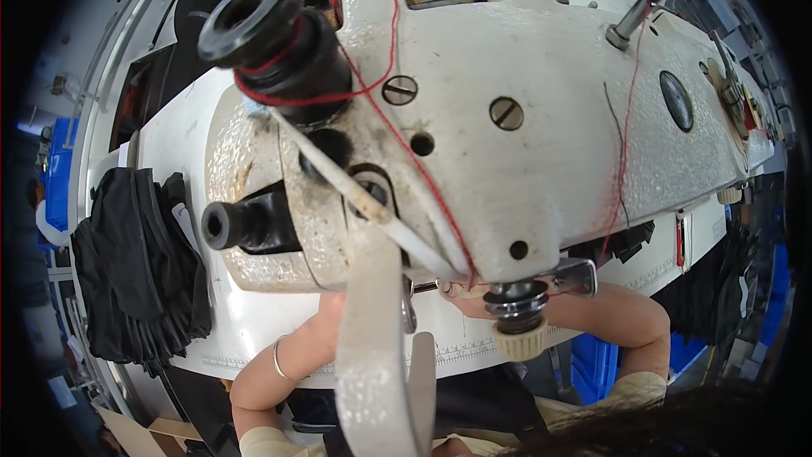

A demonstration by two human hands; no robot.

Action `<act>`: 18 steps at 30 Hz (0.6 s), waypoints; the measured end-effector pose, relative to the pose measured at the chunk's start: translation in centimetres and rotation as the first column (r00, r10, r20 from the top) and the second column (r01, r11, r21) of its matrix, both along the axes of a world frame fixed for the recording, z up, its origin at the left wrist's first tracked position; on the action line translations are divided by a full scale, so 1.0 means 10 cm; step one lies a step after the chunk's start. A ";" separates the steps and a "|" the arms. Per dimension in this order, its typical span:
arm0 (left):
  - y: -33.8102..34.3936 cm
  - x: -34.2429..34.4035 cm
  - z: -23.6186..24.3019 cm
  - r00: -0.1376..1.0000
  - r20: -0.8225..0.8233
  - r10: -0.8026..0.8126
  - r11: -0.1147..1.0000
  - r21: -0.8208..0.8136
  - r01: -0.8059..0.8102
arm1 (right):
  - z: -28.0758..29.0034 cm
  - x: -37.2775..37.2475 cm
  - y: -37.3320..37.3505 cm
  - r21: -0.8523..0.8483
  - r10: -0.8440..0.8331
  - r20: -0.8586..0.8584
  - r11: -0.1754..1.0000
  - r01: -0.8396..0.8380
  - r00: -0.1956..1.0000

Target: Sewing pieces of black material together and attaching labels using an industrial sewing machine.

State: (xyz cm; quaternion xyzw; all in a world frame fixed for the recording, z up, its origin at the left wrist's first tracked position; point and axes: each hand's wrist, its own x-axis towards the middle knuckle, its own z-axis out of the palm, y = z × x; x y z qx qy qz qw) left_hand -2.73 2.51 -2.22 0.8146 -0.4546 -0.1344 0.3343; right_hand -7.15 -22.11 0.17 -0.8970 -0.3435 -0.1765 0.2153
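A white sewing machine head (pixel 558 152) fills most of the view, with black fittings (pixel 254 8), red thread (pixel 397 144), a white rod (pixel 330 169) and a knurled cream knob (pixel 518 340). My left hand (pixel 334 305) reaches under the machine from below, a metal bangle on its wrist; its fingers are hidden behind the casting. My right hand (pixel 465 300) comes in from the lower right beneath the machine, partly covered by the tension knob, its fingers mostly hidden. What either hand holds I cannot make out.
The white worktable (pixel 228 322) has a printed scale along its front edge. A pile of black fabric pieces (pixel 135 271) lies left, more black pieces (pixel 710 279) right. Blue bins (pixel 592 368) show below. Part of another person (pixel 46 216) is at the far left, beside a blue bin (pixel 59 169).
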 end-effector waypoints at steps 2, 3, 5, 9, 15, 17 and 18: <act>0.06 -0.06 0.01 0.974 -0.185 0.134 0.991 0.032 -0.131 | -0.04 0.02 0.00 -0.001 0.042 -0.029 0.999 -0.043 0.999; 0.07 -0.08 0.04 0.899 -0.361 0.249 0.968 0.064 -0.243 | -0.02 0.03 0.00 -0.002 0.042 -0.030 0.999 -0.042 0.999; -0.15 -0.05 0.30 0.975 0.025 0.221 0.965 0.141 -0.222 | -0.02 0.03 -0.02 0.037 0.031 -0.003 0.999 -0.030 1.000; -0.28 -0.02 0.43 0.908 0.351 0.228 0.947 0.138 -0.291 | -0.07 0.02 -0.02 0.043 0.048 -0.027 0.998 -0.047 0.998; -0.31 0.05 0.53 0.831 0.556 -0.027 0.970 0.217 -0.114 | -0.05 0.04 -0.03 -0.025 0.044 -0.072 0.999 -0.046 0.996; -0.12 0.00 0.28 0.909 0.409 0.077 0.994 0.037 -0.101 | 0.00 0.05 -0.02 -0.214 0.168 0.101 0.966 -0.143 0.981; -0.17 0.01 0.39 0.941 0.337 0.017 1.000 0.012 -0.023 | -0.10 -0.03 0.02 -0.100 0.171 0.133 0.982 -0.159 0.976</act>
